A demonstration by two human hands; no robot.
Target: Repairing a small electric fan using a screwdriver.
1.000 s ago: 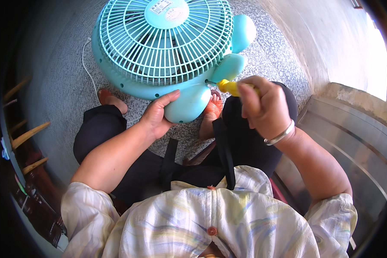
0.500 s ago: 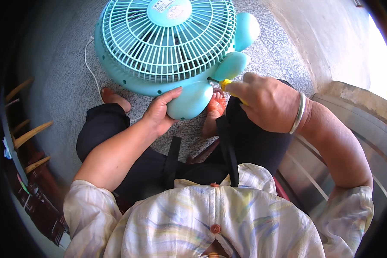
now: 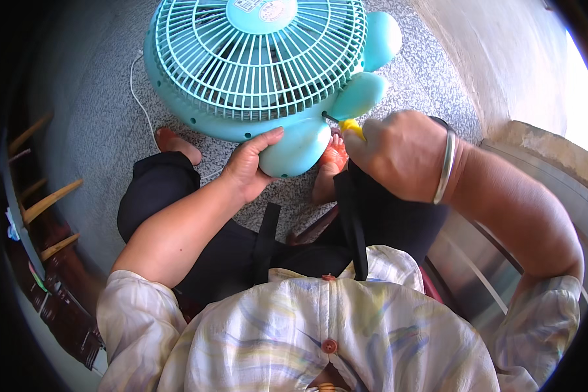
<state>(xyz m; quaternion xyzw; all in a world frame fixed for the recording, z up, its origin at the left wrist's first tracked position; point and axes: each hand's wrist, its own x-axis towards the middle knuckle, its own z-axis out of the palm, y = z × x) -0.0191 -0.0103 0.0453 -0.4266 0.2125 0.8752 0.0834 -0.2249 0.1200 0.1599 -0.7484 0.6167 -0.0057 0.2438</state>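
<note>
A turquoise electric fan [image 3: 176,108] with a round slatted grille and rounded lobes along its rim is in front of me. My left hand [image 3: 249,163] grips the nearest lobe [image 3: 295,151], thumb on top and the other fingers hidden beneath. In my closed right hand [image 3: 398,153] is a screwdriver [image 3: 351,127] with a yellow handle. Its dark shaft points left at the fan's edge, in the gap between two lobes, and the tip meets the casing around a hole there. Several small dark screw holes dot the casing's side.
A white cord [image 3: 134,98] trails over the speckled grey floor [image 3: 424,85] at left. My feet [image 3: 178,145] rest near the fan. A pale wall [image 3: 516,59] and grey metal-looking panels [image 3: 467,255] are on the right. Wooden pegs [image 3: 52,199] stick out at far left.
My right hand and the screwdriver have shifted slightly right, with the wrist turned. The fan has also shifted a little right and up in view. Both holds stay the same.
</note>
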